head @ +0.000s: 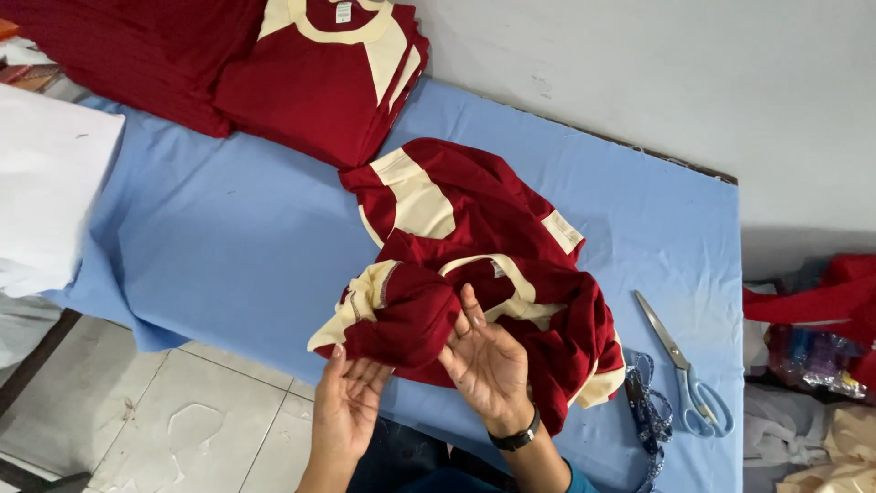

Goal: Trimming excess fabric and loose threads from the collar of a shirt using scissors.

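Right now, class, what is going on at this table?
A person stands at a table covered in blue cloth, handling a crumpled dark red shirt with cream trim. The left hand touches its lower edge, and the right hand, palm up, lifts a fold with its fingers. A stack of folded matching shirts sits at the far side; scissors lie to the right.

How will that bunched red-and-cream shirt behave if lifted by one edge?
Likely floppy: the shirt already lies crumpled in soft folds. Probably light, since the left hand and right hand support it with open palms. It would drape, not roll.
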